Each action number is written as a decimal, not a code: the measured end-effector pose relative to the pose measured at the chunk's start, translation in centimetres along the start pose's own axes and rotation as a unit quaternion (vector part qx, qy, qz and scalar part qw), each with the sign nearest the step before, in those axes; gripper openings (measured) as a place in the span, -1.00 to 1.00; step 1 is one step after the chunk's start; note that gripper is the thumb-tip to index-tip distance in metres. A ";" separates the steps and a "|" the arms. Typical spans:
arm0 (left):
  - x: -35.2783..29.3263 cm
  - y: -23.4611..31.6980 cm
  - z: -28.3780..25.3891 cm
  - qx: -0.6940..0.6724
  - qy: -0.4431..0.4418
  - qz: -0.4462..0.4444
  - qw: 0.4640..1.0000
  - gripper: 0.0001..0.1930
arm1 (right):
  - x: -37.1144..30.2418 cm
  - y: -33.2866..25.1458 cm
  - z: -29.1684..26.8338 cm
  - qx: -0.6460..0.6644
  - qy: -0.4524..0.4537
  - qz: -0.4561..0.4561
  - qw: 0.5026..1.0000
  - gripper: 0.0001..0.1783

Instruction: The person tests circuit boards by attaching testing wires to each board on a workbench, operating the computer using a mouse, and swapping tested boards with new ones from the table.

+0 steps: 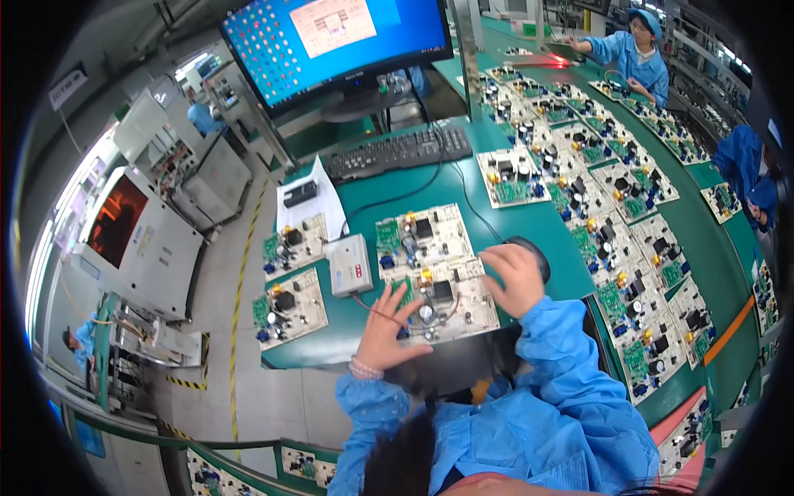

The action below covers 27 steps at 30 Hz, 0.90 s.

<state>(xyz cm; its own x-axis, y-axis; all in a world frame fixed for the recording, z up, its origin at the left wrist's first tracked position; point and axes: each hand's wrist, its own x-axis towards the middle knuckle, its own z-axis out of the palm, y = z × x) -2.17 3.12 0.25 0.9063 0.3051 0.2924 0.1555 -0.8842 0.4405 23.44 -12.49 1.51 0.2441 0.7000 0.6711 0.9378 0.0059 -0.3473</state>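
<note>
A cream circuit board (471,307) lies flat at the table's front edge, carrying a small green board, black blocks and capacitors. Over its left side my left hand (385,331) spreads its fingers, with nothing gripped. A thin reddish wire (376,312) passes beneath those fingers. My right hand (516,277) is at the board's right edge, fingers apart and slightly bent; whether the fingertips touch it I cannot tell. Directly behind lies a second circuit board (444,237). Left of the two boards is a white box (349,273) with a small red display.
Two more circuit boards (310,302) lie at the table's left. Behind are a keyboard (397,155), a monitor (331,50) and a paper sheet (329,198) under a black device (299,193). A black mouse (533,252) sits beside my right hand. Rows of boards (616,256) fill the right bench; co-workers (633,62) work beyond.
</note>
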 end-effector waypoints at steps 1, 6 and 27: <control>0.0 0.4 0.0 0.006 0.005 0.005 1.000 -0.12 | -0.6 1.3 -0.5 -0.049 0.009 0.037 0.998 -0.51; 0.2 0.8 -0.5 -0.005 0.002 0.004 1.000 -0.12 | -1.3 3.2 -1.1 -0.179 -0.030 0.110 0.977 -0.45; 0.5 0.9 -0.8 -0.001 -0.005 -0.014 1.000 -0.11 | -0.8 4.1 -0.2 -0.153 -0.044 0.099 0.982 -0.54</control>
<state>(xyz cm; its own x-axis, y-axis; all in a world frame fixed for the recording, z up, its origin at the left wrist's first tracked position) -1.86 2.81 1.49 0.9057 0.3254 0.2716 0.1792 -0.8747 0.4503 27.18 -13.16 -0.35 0.4202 0.7242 0.5469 0.9074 -0.3421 -0.2441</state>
